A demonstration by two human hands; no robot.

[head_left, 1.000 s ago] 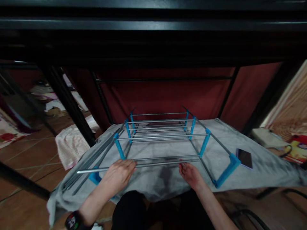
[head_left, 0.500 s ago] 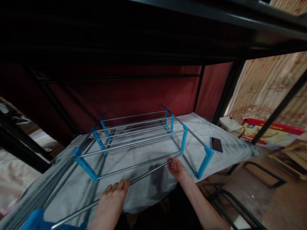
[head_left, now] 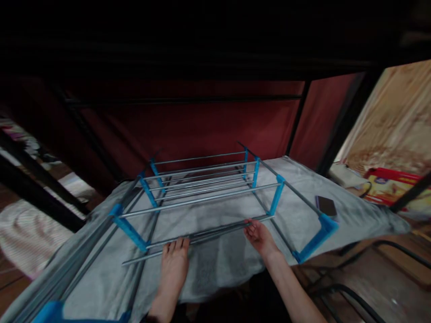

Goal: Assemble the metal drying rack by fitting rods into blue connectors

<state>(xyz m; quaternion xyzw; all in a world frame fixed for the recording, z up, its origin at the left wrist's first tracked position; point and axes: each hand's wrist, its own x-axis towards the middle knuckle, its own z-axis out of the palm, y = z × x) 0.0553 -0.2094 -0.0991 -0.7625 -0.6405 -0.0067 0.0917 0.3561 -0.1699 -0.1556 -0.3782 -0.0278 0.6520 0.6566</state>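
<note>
Head view: since half a second ago the loose metal rod (head_left: 198, 240) has swung from a steep slant to lie nearly level against the front rail of the blue-jointed drying rack (head_left: 215, 188), so it looks close to lined up with that rail. The left hand (head_left: 174, 264) lies flat, fingers stretched out with their tips on the rod, not curled round it; the right hand (head_left: 261, 237) has its fingertips curled onto the rod's far end. Just beyond the fingers stand the rack's rails, bare grey sheet (head_left: 218, 269) lies beneath them, and a phone (head_left: 326, 206) sits well off past the right fingers near the bed edge.

Two bare forearms, no sleeves, left hand (head_left: 174, 264), right hand (head_left: 261, 237)
</note>
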